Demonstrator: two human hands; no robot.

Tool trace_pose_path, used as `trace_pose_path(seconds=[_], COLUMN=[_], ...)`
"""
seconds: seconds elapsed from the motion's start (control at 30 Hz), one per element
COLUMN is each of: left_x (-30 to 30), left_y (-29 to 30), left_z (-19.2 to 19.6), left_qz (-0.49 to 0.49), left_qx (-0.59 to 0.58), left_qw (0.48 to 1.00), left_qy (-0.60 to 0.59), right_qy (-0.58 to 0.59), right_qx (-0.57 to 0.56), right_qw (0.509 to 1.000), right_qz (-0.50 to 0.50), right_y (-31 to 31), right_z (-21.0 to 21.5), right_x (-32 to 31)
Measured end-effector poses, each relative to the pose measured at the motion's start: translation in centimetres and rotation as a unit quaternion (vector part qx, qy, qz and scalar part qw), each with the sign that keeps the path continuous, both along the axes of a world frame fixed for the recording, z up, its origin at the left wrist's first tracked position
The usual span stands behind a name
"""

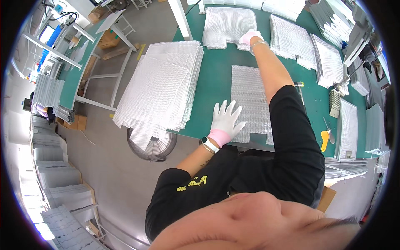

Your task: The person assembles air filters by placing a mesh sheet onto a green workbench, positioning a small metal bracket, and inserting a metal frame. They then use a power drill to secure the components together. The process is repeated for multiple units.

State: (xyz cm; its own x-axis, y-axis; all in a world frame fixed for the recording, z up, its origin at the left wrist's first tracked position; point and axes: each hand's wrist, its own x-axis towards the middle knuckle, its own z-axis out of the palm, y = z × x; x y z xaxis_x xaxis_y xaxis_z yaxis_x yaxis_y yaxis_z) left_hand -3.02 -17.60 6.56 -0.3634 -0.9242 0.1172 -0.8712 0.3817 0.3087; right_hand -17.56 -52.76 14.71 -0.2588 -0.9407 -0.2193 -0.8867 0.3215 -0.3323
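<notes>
Head: mesh sheets (248, 89) seemingly under hands (224, 120)

On the workbench (212, 87) I'm watching, a mesh sheet (249, 89) is lying before the person (298, 133), at the near edge. Left of it a mesh stack (160, 83) is overhanging that edge, a floor fan (155, 152) standing below. Behind the sheet a second stack (227, 26) is resting; two more piles (291, 38) are sitting to its right. At the near right, a hand tool (324, 142) is lying left of a framed panel (348, 125).
</notes>
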Motion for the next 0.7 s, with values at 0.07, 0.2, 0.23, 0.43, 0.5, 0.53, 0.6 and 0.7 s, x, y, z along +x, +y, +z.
trace_pose_path(seconds=[0.07,0.2,0.23,0.43,0.5,0.53,0.6,0.7], left_x=[0.0,0.1,0.1,0.1,0.3,0.1,0.1,-0.1], left_y=[0.0,0.0,-0.1,-0.1,0.1,0.0,0.0,0.1], left_z=[0.1,-0.2,-0.3,0.4,-0.3,-0.3,-0.4,-0.2], left_qz=[0.000,0.004,0.003,0.003,0.009,0.002,-0.001,-0.004], left_qx=[0.003,-0.008,-0.009,0.016,-0.013,-0.016,-0.020,-0.007], left_qw=[1.000,1.000,1.000,1.000,1.000,1.000,1.000,1.000], left_qy=[-0.004,-0.011,-0.009,-0.023,0.000,0.001,0.001,0.013], right_qy=[0.009,0.096,0.095,0.082,0.090,0.083,0.013,-0.271], right_qx=[0.000,-0.109,-0.097,-0.089,-0.148,-0.185,-0.243,-0.289], right_qw=[1.000,0.989,0.991,0.993,0.985,0.979,0.969,0.915], right_qz=[0.008,0.012,0.007,0.014,0.023,0.015,0.028,0.082], right_y=[0.1,0.8,0.9,1.2,1.1,0.2,-0.8,-1.8], right_z=[1.1,0.8,0.6,-0.4,-0.5,-0.9,-0.5,1.3], right_x=[-0.4,0.1,0.1,0.2,0.7,0.2,-0.8,-3.9])
